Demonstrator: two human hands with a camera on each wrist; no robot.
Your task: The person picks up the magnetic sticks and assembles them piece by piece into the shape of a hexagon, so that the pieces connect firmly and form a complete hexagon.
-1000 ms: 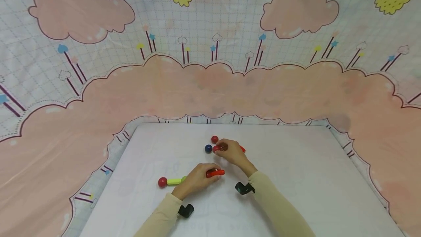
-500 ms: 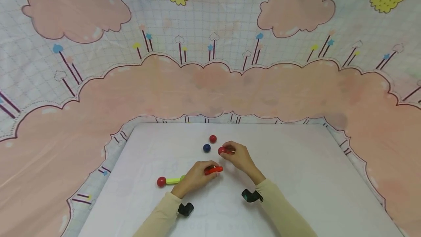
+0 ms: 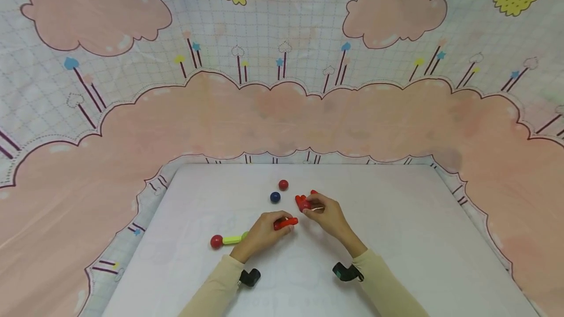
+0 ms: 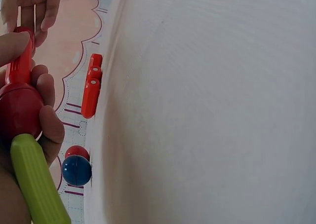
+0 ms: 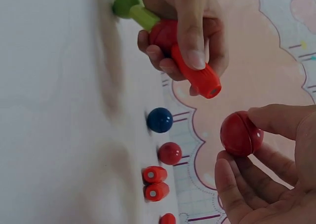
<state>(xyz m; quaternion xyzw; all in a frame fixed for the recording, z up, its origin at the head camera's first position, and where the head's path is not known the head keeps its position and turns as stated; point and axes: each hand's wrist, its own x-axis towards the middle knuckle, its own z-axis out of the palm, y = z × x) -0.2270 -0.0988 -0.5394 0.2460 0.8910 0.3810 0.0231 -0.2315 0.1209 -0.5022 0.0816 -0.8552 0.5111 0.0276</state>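
Note:
In the right wrist view my left hand [image 5: 190, 31] grips a dark red ball [image 5: 164, 35] with an orange-red rod [image 5: 197, 75] on one side and a yellow-green rod [image 5: 143, 17] on the other. The thumb lies along the orange-red rod, whose end is free. My right hand [image 5: 276, 169] pinches a separate red ball [image 5: 241, 133] between thumb and fingers, facing that rod's end with a gap between. The head view has the left hand [image 3: 265, 231] left of and nearer than the right hand [image 3: 330, 217].
A blue ball [image 3: 275, 197] and a red ball [image 3: 283, 185] lie on the white table [image 3: 396, 238] beyond the hands. Several orange-red rods [image 5: 157, 191] lie near them. At the left, another red ball [image 3: 217, 241] joins a yellow-green rod [image 3: 231, 240].
My right hand has moved right and toward the body with its red ball, uncovering orange-red rods on the table. The left hand, still gripping its joined pieces, has shifted only slightly.

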